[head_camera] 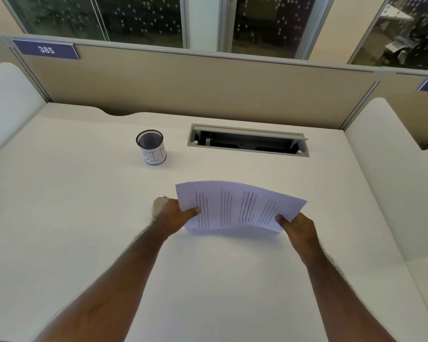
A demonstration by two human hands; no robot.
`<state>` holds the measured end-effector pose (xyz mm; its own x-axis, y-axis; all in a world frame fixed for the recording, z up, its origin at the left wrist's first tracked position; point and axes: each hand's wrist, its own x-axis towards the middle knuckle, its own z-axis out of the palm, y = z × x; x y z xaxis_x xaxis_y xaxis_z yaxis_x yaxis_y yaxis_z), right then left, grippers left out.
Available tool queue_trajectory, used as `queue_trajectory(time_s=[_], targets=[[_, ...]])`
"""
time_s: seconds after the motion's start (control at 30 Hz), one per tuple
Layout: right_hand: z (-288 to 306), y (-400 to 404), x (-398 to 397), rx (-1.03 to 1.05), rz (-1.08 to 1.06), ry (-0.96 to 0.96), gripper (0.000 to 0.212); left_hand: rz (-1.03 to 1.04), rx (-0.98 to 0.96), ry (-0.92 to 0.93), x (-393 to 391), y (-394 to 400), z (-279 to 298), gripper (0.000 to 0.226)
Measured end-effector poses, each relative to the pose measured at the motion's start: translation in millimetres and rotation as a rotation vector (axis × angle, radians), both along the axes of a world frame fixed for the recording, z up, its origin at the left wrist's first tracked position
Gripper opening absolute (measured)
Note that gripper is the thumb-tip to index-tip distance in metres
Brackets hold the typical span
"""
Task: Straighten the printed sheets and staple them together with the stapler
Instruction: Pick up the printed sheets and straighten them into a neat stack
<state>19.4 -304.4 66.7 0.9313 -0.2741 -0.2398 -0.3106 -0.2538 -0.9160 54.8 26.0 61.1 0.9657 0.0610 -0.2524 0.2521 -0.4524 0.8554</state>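
Both hands hold the printed sheets (235, 206) above the middle of the white desk (84, 218). The sheets are turned sideways, bowed slightly, with lines of black text facing me. My left hand (176, 217) pinches their left short edge, thumb on top. My right hand (298, 227) pinches the right short edge the same way. A beige stapler (159, 204) lies on the desk just behind my left hand, mostly hidden by the hand and the paper.
A black mesh cup (151, 147) wrapped in a white label stands at the back left of centre. An open cable hatch (248, 141) is sunk into the desk behind the sheets. Beige partition walls (183, 82) close the back, with white side panels left and right.
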Motion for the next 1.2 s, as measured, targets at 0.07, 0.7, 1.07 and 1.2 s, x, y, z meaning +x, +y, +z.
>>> queue_trajectory(time_s=[0.07,0.7,1.07,1.2], targets=[[-2,6,-2,0.029,-0.11,0.119,0.069,0.05,-0.236,0.084,-1,-4,2,0.027],[37,14,16,0.414,0.195,-0.009,0.025,-0.171,-0.723,0.227,22,-10,46,0.034],[25,24,5,0.194,0.158,-0.072,0.02,-0.186,-0.338,-0.065,9,-26,37,0.022],[20,23,3,0.171,0.152,-0.049,0.015,-0.169,-0.214,-0.063,6,-28,33,0.021]])
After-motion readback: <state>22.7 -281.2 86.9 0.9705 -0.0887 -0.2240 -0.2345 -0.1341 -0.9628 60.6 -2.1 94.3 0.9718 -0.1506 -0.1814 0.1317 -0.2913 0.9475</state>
